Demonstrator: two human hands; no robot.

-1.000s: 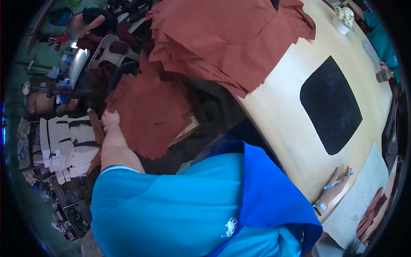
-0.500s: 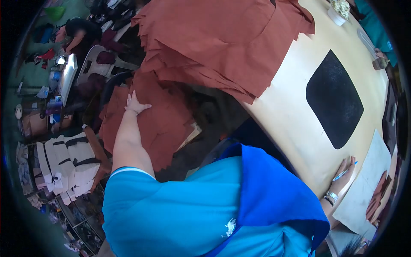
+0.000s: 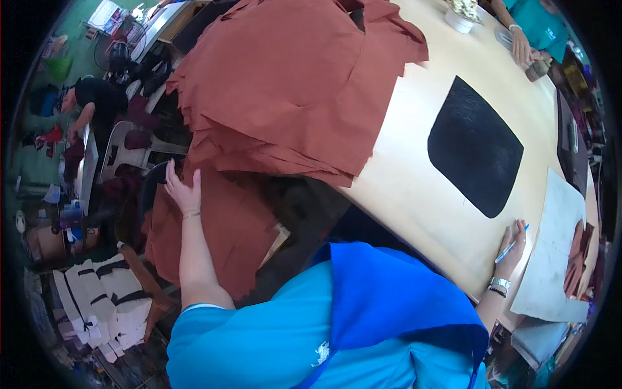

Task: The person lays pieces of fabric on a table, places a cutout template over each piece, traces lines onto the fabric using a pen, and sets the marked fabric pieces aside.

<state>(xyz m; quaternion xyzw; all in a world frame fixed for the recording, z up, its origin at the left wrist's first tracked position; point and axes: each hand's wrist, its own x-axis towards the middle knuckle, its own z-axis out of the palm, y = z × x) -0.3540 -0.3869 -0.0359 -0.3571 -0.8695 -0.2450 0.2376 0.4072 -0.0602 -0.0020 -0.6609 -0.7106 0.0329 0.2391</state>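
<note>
My left hand (image 3: 184, 191) is raised with its fingers spread, in front of the lower pile of reddish-brown leather sheets (image 3: 227, 227) beside the table. Nothing is in it. My right hand (image 3: 513, 249) rests on the table's near right part and holds a blue-and-white pen (image 3: 506, 251). A black leather piece (image 3: 476, 149) with one rounded corner lies flat on the pale table (image 3: 414, 194), beyond my right hand. A large stack of reddish-brown leather sheets (image 3: 291, 84) covers the table's left part and overhangs its edge.
Grey sheets (image 3: 551, 253) lie at the table's right edge. A white pot (image 3: 460, 21) stands at the far side, near a person in a teal shirt (image 3: 534, 26). At left, another person (image 3: 100, 104) bends by a chair (image 3: 129, 146); bundled pale pieces (image 3: 103, 295) lie below.
My left hand has lifted off the lower leather pile and moved left. The view has shifted, showing more of the person across the table. My right hand still holds the pen.
</note>
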